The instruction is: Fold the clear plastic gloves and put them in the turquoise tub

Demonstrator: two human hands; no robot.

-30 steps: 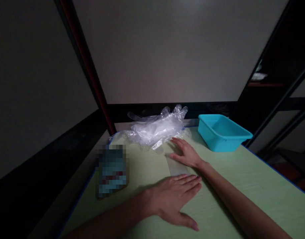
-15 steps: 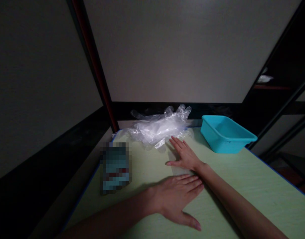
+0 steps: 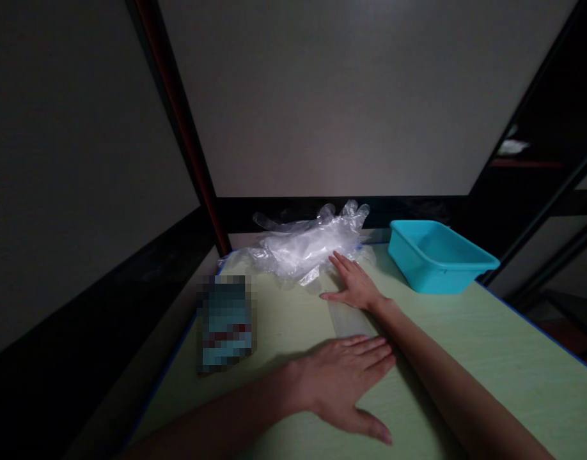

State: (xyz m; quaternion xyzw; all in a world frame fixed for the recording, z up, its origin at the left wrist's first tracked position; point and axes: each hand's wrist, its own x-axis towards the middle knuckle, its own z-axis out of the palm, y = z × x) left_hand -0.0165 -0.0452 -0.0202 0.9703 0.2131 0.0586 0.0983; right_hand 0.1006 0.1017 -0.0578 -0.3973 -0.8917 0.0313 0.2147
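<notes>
My left hand (image 3: 344,383) lies flat, palm down, with its fingers spread, over the near end of a clear plastic glove (image 3: 350,321) on the table. Farther off, my right hand (image 3: 355,284) also rests flat with its thumb out, on the far part of that glove. Only the stretch between my hands shows; the rest is covered. Just beyond my right fingertips is a crumpled heap of clear plastic gloves (image 3: 303,249), some fingers sticking up at the table's back edge.
A turquoise plastic basin (image 3: 435,278) stands at the back right of the pale green table (image 3: 490,358). On the left lies a pixelated teal item (image 3: 226,326) that I cannot identify. Behind the table rises a grey panel (image 3: 332,102).
My right hand has slid a little away from me toward the heap, uncovering more of the glove between my hands. My left hand has stayed almost in place.
</notes>
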